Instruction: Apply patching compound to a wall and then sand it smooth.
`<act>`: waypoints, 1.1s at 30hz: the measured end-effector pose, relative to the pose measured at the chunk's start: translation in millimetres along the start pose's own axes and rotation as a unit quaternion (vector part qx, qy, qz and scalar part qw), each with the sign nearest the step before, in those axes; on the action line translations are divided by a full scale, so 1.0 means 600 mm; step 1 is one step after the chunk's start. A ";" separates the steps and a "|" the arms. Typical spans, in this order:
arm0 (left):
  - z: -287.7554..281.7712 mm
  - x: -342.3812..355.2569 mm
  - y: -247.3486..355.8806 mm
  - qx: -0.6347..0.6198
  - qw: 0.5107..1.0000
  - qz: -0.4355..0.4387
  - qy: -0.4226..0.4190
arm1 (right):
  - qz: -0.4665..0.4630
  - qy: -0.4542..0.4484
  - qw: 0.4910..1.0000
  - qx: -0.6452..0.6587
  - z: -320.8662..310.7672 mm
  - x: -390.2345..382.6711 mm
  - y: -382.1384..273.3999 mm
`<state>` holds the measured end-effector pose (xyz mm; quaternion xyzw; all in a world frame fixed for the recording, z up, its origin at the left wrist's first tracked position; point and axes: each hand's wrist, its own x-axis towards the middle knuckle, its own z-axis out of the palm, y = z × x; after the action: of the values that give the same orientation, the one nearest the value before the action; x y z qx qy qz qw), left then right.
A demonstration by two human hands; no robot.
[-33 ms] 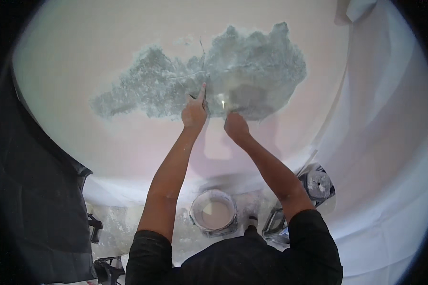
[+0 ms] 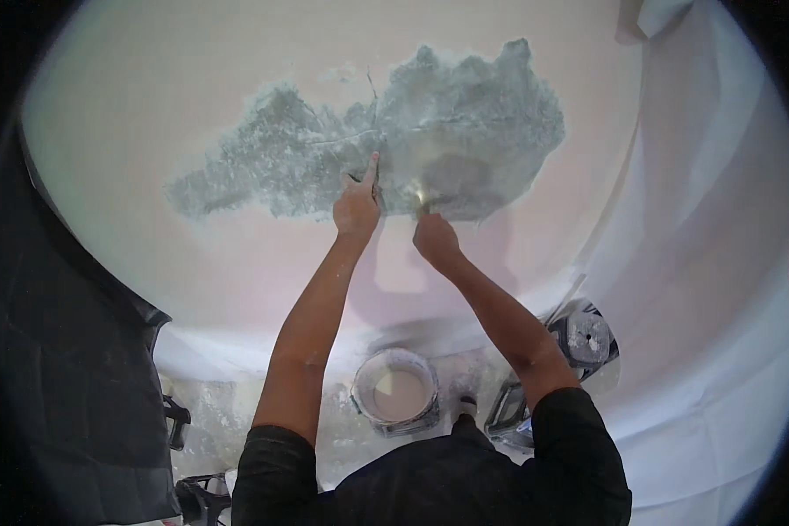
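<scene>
- The left hand (image 2: 357, 210) is at the near edge of the grey patch (image 2: 478, 114) on the pale wall (image 2: 263, 263); its raised finger points far, over the grey.
- Its other fingers are partly hidden, so I cannot tell whether they grip anything.
- The right hand (image 2: 436, 237) sits just to the right, fingers curled tight, also at the patch's near edge; what they grasp, if anything, cannot be told.
- A small bright glint shows just beyond them.
- The patch spreads left, right and far of both hands.
- On the floor (image 2: 228, 412), nearer, stands a bucket (image 2: 394, 358) of pale material; any label on it is too small to read.
</scene>
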<state>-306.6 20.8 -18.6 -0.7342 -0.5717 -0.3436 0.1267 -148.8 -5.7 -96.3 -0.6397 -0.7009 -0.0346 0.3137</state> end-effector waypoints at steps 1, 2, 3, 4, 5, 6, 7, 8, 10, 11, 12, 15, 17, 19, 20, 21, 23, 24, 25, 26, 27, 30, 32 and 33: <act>-0.003 0.003 0.000 0.005 1.000 0.001 -0.021 | 0.007 -0.004 1.000 0.003 0.000 -0.015 0.004; -0.005 0.004 0.001 0.011 0.999 0.001 -0.043 | 0.013 -0.007 1.000 0.006 -0.001 -0.024 0.008; -0.007 0.005 0.017 0.004 0.999 0.009 -0.048 | 0.034 -0.016 0.999 0.019 -0.006 -0.015 0.030; -0.015 0.004 0.008 0.014 0.998 0.013 -0.055 | 0.034 -0.020 0.999 0.025 -0.026 -0.005 0.012; -0.026 0.003 -0.012 0.029 0.998 0.011 -0.060 | 0.010 0.006 1.000 0.029 -0.074 0.006 -0.030; -0.028 0.003 -0.017 0.033 0.998 0.008 -0.058 | -0.010 0.036 0.999 0.028 -0.121 0.019 -0.055; -0.023 0.005 -0.013 -0.036 0.999 0.018 -0.022 | -0.027 0.091 0.995 0.034 -0.147 0.042 -0.060; -0.018 0.007 -0.008 -0.104 0.994 0.028 0.014 | -0.044 0.145 0.988 0.040 -0.164 0.069 -0.061; -0.029 0.013 0.015 -0.128 0.992 -0.011 -0.007 | -0.041 0.150 0.987 0.028 -0.183 0.122 -0.057; -0.034 0.018 0.022 -0.154 0.986 -0.049 -0.026 | -0.039 0.158 0.987 0.013 -0.186 0.137 -0.053; -0.036 0.021 0.022 -0.152 0.987 -0.051 -0.024 | -0.042 0.158 0.987 0.015 -0.162 0.144 -0.036; -0.024 0.028 0.022 -0.115 0.991 -0.063 0.004 | -0.122 0.298 0.945 -0.056 -0.048 0.145 0.030; -0.012 0.011 -0.025 -0.061 0.996 -0.060 0.015 | -0.047 0.210 0.976 0.034 0.027 0.070 0.002; -0.005 0.001 -0.044 -0.057 0.996 -0.072 0.007 | -0.009 0.161 0.985 0.055 0.105 -0.013 0.007; -0.002 -0.012 -0.055 -0.051 0.995 -0.086 -0.017 | 0.035 0.125 0.988 0.086 0.129 -0.043 0.003; -0.003 -0.021 -0.065 -0.048 0.995 -0.091 -0.006 | -0.014 0.142 0.989 0.045 0.157 -0.080 0.012; 0.011 -0.032 -0.076 -0.053 0.994 -0.096 -0.027 | -0.063 0.162 0.985 0.002 0.157 -0.087 0.028; 0.015 -0.042 -0.088 -0.048 0.994 -0.101 -0.022 | -0.019 0.110 0.990 0.083 0.124 -0.087 0.015; 0.023 -0.045 -0.098 -0.020 0.994 -0.100 -0.024 | 0.029 0.061 0.985 0.159 0.087 -0.081 -0.003; 0.031 -0.041 -0.102 0.006 0.995 -0.098 -0.025 | 0.025 0.067 0.985 0.160 0.050 -0.052 -0.019; 0.036 -0.040 -0.099 0.003 0.993 -0.111 -0.029 | 0.001 0.135 0.975 0.178 0.008 -0.014 -0.033; 0.036 -0.048 -0.093 -0.033 0.990 -0.135 -0.034 | -0.038 0.213 0.956 0.197 -0.094 0.062 -0.080; 0.036 -0.045 -0.091 -0.048 0.989 -0.135 -0.047 | -0.049 0.227 0.953 0.196 -0.088 0.085 -0.090; 0.034 -0.049 -0.090 -0.062 0.987 -0.136 -0.063 | -0.051 0.213 0.960 0.176 -0.067 0.086 -0.088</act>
<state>-352.5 27.3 -63.6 -0.6761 -0.6507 -0.3457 -0.0035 -180.8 11.5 -20.4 -0.5157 -0.6444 -0.0620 0.5612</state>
